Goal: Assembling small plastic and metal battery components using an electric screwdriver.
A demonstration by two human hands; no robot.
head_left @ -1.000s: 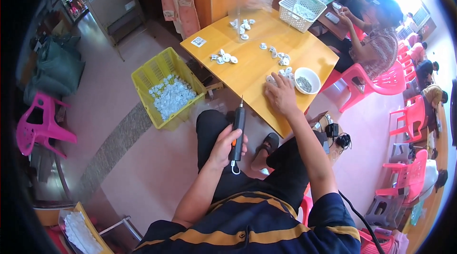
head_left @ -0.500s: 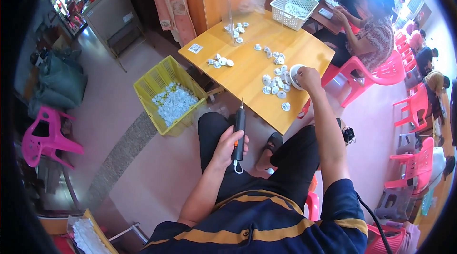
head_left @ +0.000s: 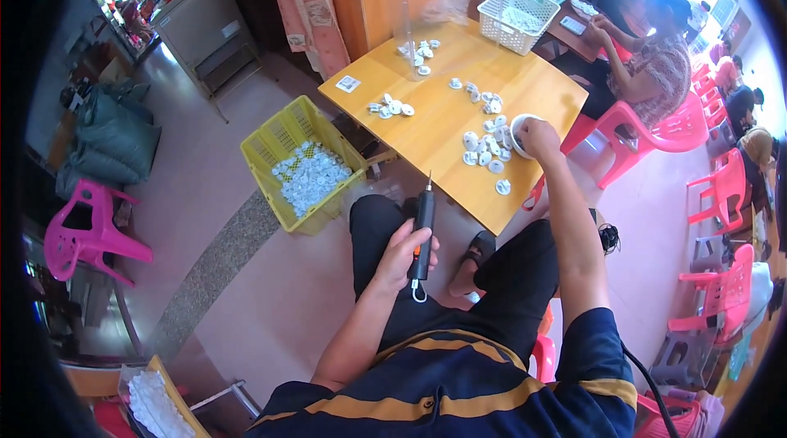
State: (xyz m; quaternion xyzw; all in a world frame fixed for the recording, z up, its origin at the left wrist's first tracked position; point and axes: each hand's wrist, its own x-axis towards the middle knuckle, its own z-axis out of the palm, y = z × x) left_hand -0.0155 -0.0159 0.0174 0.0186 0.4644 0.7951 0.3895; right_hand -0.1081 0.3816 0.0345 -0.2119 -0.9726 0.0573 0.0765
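Work looks partway: at least a table's worth of round white plastic-looking pieces (head_left: 496, 166) left loose, in separate groups on the yellow-brown wooden table (head_left: 410, 143). White parts heaped in your yellow plastic crate (head_left: 261, 184); finished or not, undetermined. Your left hand (head_left: 404, 253) grips a black cylindrical driver with thin metal tip (head_left: 425, 218) above your lap, tip touching no piece. Your right hand (head_left: 539, 139) reaches into the round white bowl (head_left: 516, 125); cannot tell whether its fingers pinch anything. Pieces: disc-faced, variously tilted, nearest cluster beside bowl.
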